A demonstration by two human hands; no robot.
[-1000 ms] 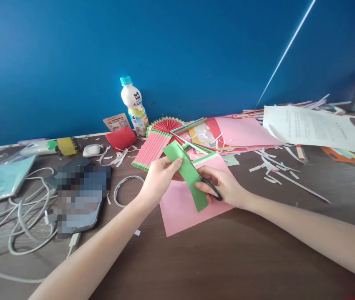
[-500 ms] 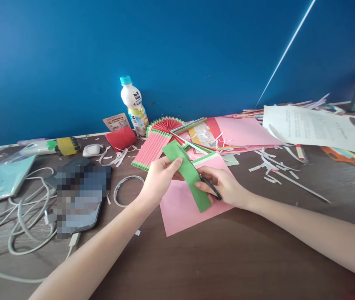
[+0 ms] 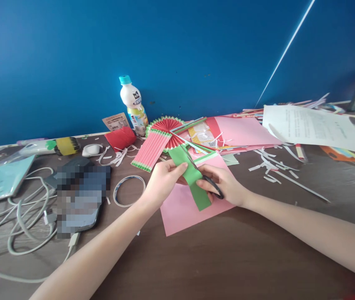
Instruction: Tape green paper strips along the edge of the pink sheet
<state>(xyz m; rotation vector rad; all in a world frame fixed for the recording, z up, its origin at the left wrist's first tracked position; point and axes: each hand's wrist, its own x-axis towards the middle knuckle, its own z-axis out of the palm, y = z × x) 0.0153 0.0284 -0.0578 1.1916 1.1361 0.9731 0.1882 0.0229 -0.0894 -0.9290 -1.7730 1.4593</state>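
Note:
My left hand [image 3: 167, 177] pinches a strip of green paper [image 3: 201, 196] between thumb and fingers. The strip bends in the middle and hangs over a pink sheet [image 3: 180, 212] on the table. Wrapped around black-handled scissors [image 3: 217, 192], my right hand [image 3: 224, 183] sits at the strip's right edge. The scissor blades point up and left along the paper, partly hidden by it. Just behind the hands lie a pleated pink paper [image 3: 152, 149] with green edges and a red pleated fan [image 3: 166, 130].
A bottle [image 3: 133, 106] stands by the blue wall. On the left are a tape roll [image 3: 117, 191], a phone [image 3: 102, 196], and looped white cables [image 3: 17, 233]. Paper scraps [image 3: 269, 164] and a printed sheet [image 3: 315, 127] lie to the right on the brown table [image 3: 196, 262].
The green strip's upper end has dropped and shifted right, and the strip is now more bent. Both hands moved slightly right, the scissors staying at its edge.

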